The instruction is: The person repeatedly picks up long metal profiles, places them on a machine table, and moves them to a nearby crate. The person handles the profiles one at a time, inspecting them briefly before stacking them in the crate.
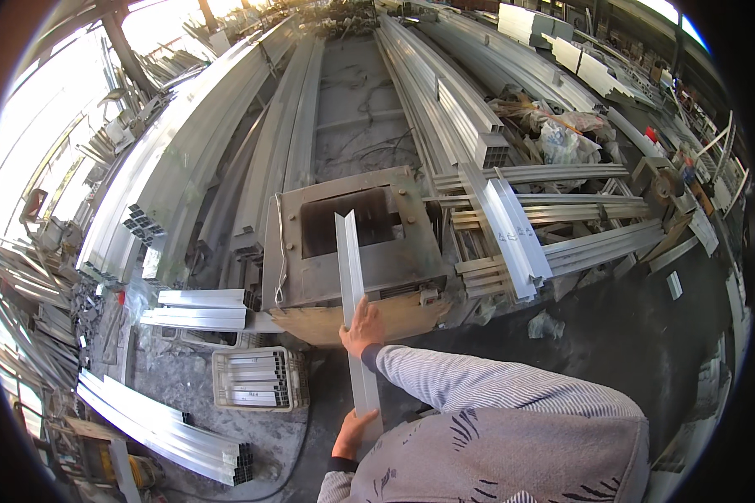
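A long silvery metal angle bar [351, 260] slants away from me, its far end over the dark opening of a squat grey metal machine [327, 285]. My right hand [362, 329] is closed around the bar near its middle, fingers wrapped over the edge. Nearer to my body, my left hand [354, 433] grips the lower end of the same bar. A tan wooden board [361, 323] runs along the front of the machine, below the bar.
Long aluminium profiles [193, 134] lie stacked at left, with more [445, 109] at right. A white crate [218, 377] holds short profiles, and a bundle of profiles [168, 432] lies in front of it. Crumpled plastic [545, 325] sits on the dark floor at right.
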The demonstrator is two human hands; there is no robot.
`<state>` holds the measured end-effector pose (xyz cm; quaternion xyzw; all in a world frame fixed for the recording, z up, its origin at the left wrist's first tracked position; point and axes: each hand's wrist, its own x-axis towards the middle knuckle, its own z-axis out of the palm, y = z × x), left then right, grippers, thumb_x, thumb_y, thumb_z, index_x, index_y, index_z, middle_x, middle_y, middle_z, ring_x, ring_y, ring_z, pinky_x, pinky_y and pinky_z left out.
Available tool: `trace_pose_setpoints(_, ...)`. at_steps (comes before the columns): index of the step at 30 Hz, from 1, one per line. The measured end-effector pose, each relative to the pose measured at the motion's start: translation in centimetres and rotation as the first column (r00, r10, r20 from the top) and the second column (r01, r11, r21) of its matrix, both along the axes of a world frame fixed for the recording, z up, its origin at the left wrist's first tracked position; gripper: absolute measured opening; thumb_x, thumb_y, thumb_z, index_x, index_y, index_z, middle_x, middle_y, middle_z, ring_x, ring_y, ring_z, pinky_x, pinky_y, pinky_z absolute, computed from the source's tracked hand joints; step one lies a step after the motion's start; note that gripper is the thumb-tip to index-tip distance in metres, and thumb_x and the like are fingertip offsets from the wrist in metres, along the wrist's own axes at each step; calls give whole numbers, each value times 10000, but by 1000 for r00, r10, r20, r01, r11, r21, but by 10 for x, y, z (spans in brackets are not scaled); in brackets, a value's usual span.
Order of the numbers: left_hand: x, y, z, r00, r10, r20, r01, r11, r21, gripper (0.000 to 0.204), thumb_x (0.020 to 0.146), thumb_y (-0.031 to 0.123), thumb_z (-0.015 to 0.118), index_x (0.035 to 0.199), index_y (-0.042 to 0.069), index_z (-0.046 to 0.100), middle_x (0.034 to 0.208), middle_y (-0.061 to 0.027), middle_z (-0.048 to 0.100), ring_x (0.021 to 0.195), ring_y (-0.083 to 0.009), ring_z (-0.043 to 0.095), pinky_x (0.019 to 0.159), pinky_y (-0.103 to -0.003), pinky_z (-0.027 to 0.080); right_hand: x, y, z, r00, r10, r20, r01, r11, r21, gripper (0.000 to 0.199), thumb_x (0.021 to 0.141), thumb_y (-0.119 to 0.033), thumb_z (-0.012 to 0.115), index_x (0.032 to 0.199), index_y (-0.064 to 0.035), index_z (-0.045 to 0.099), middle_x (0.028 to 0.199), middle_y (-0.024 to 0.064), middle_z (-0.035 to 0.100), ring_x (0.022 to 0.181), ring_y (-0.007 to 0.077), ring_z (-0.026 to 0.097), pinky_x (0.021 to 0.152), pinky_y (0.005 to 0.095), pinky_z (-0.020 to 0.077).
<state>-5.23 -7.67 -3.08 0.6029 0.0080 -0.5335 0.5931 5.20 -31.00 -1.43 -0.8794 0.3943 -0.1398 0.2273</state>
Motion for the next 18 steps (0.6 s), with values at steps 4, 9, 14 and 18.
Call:
trace_pose_setpoints(4,-13,6,2,1000,14,20,-15,999,41,385,943,229,779,1231,-4,678,1033,-86,734,879,-199,702,804,-337,557,-17,9,0,999,53,11,-53,999,-14,1031,839,-425,784,1577,101,293,1261,236,554,1164,377,585,982,464,519)
trace_pose_setpoints(9,19,-27,5,1000,-17,0,17,999,40,417,947,266,772,1257,12,655,1087,-81,732,948,-212,707,833,-380,575,15,-22,4,997,45,61,-47,998,33,1016,835,-457,781,1582,68,336,1278,212,546,1198,359,556,993,487,503)
trace_pose_setpoints(14,99,-109,23,998,-48,39,49,999,-15,377,961,306,759,1187,21,657,968,-113,742,814,-238,741,716,-396,614,90,-100,24,996,-47,78,53,995,-79,944,808,-457,803,1516,47,434,1260,168,567,1206,334,557,989,494,499)
trace_pose_setpoints(18,163,-183,39,999,-44,9,44,997,-68,458,956,349,776,1237,6,659,997,-147,757,851,-257,751,749,-410,624,154,-174,42,993,-90,77,103,976,-193,813,791,-454,818,1395,16,543,1222,125,572,1208,305,537,950,475,485)
